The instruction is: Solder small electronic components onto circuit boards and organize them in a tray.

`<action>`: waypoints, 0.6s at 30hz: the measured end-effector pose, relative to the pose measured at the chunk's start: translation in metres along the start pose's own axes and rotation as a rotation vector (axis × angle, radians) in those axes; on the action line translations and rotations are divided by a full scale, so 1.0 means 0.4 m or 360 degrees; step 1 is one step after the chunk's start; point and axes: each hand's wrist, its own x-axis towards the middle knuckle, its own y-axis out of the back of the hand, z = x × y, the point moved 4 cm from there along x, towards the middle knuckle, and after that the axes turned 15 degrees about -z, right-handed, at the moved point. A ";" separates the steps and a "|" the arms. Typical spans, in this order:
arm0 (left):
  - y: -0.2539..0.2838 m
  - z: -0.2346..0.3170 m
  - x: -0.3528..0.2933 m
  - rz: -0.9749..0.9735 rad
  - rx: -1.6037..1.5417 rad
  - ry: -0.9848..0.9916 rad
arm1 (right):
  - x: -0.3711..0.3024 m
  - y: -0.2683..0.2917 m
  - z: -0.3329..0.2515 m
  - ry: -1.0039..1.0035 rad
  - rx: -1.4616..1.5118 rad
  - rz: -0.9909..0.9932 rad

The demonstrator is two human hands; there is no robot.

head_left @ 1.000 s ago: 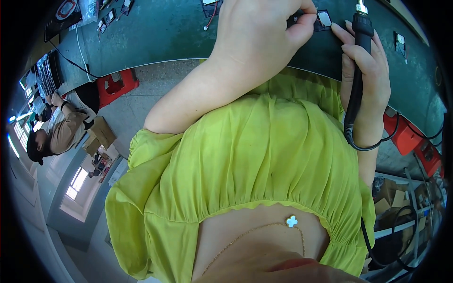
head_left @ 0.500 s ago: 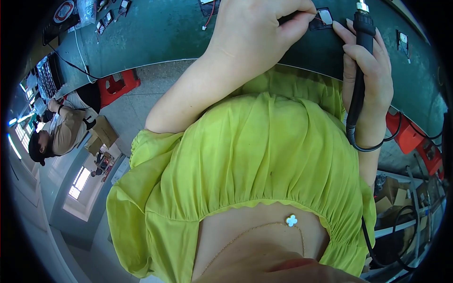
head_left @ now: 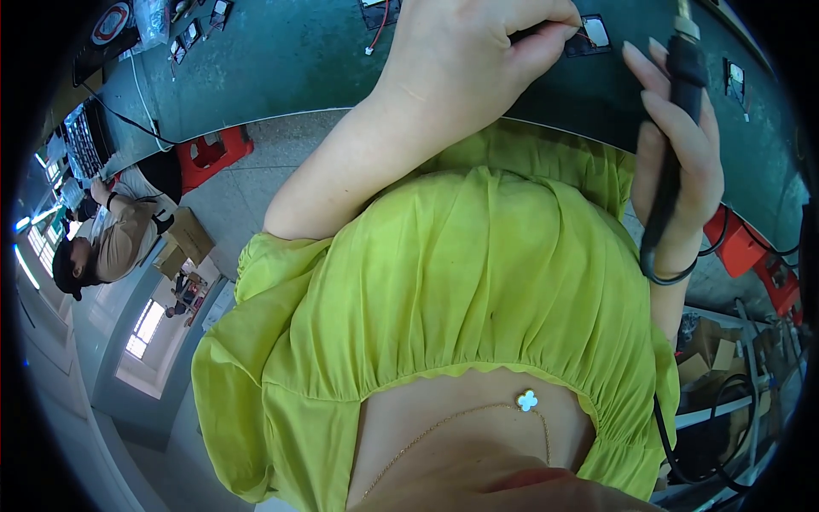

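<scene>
My left hand (head_left: 478, 51) is closed in a pinch at the table's near side, beside a small black module (head_left: 590, 37) with a pale rectangular part. Thin wires run from the module to the pinching fingertips. A soldering iron (head_left: 673, 154) with a black handle and cord lies in my right hand (head_left: 689, 175), its metal end pointing away from me and cut off by the upper edge. The iron stands to the right of the module, apart from it.
More small modules lie on the green table (head_left: 281, 60): one far right (head_left: 734, 78), another by my left wrist (head_left: 380, 12) with a red wire, several at the far left. A seated person (head_left: 124, 230) works at the left. Red stools (head_left: 215, 156) stand below the table edge.
My right hand has moved to the right with the soldering iron, away from the module. The module and the left fingertips have shifted slightly to the right.
</scene>
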 end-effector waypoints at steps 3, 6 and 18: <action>0.002 -0.001 0.005 -0.0004 -0.0025 0.0005 | -0.005 0.030 -0.013 0.0186 0.0098 0.0148; 0.003 -0.005 0.005 -0.0004 -0.0040 0.0020 | -0.043 0.055 -0.004 0.0150 0.0449 0.0241; 0.005 -0.003 0.007 -0.0027 -0.0105 0.0061 | -0.088 0.094 -0.004 -0.0154 0.0579 0.0222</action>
